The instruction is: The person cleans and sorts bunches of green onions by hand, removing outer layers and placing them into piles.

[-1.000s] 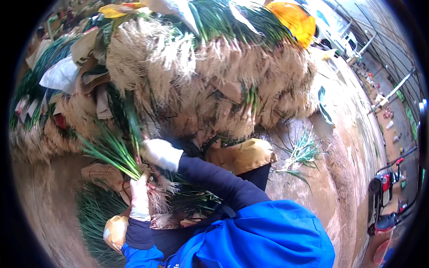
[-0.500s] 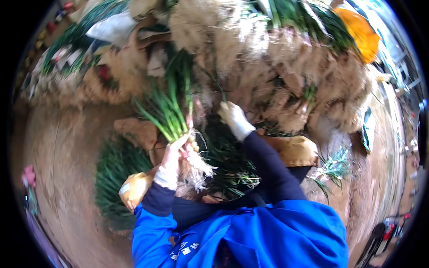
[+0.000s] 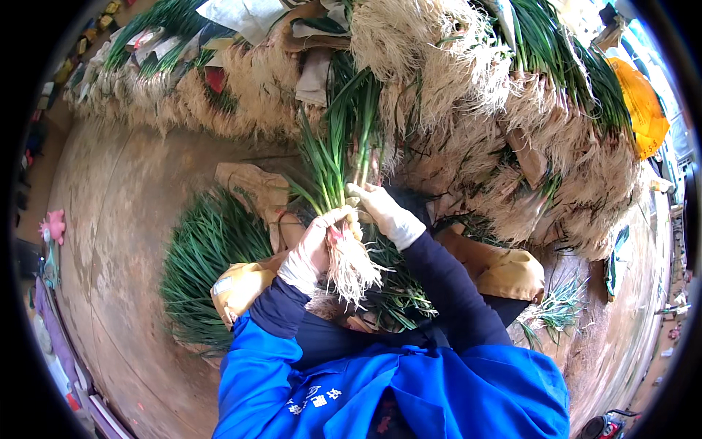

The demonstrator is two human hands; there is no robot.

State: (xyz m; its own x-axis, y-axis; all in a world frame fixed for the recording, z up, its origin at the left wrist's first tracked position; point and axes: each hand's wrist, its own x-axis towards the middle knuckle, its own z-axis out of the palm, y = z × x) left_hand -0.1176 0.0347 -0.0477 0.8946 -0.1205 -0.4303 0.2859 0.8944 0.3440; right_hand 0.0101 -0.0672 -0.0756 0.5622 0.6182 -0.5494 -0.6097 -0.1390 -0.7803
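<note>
A bunch of green onions (image 3: pixel 333 161) stands between my hands, leaves up and pale stringy roots hanging down. Around its white stems, just above the roots, my left hand (image 3: pixel 316 245) is closed. My right hand (image 3: pixel 384 208), in a whitish glove, has its fingertips pressed together on the stems from the right side; whether they pinch a single leaf is hidden. Between my legs lies a heap of loose green leaves (image 3: pixel 398 285), partly covered by my arms and the bunch. Behind the held bunch are more upright green onions (image 3: pixel 363 135).
Tan knee coverings (image 3: pixel 504 272) flank the work. Left of me is a large pile of green onions (image 3: pixel 208 256); a small leafy clump (image 3: pixel 559 304) lies right. Long stacks with roots facing me (image 3: pixel 439 51) fill the far side, near an orange bag (image 3: pixel 640 106). The floor (image 3: pixel 117 293) is brown.
My right hand, earlier apart from the bunch on its right, has come left onto the stems. My left hand keeps its hold. The whole view has shifted a little.
</note>
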